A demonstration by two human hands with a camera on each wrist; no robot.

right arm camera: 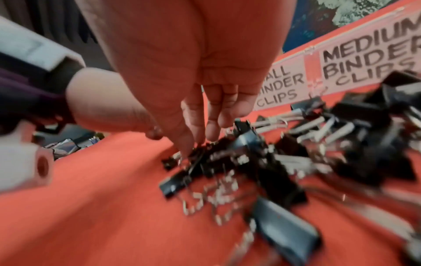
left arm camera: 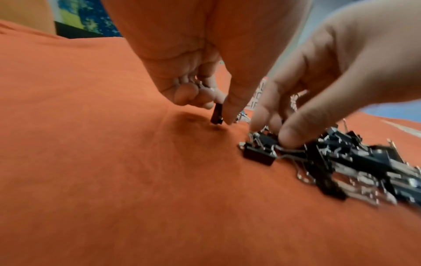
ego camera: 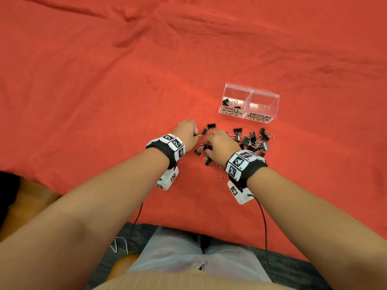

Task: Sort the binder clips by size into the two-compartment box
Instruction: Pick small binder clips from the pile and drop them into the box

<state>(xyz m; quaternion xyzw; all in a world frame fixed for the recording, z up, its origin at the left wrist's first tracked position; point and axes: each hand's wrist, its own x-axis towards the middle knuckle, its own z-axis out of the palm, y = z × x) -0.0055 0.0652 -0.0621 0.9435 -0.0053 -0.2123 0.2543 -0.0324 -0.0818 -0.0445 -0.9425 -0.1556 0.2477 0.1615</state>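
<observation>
On box (ego camera: 264, 95): "SMALL/MEDIUM BINDER CLIPS"

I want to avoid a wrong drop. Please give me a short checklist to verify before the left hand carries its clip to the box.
1. Left hand pinches a small clip clear of the cloth: ok.
2. That clip's size matches the SMALL label: cannot tell, nothing close beside it to compare.
3. Box is upright and open on top: ok.
4. Small compartment has room, only a few clips inside: ok.
5. Medium compartment holds no small clips: ok, it looks empty.
6. Right hand is out of the way: not ok, its fingers reach into the pile between the left hand and the box.
</observation>
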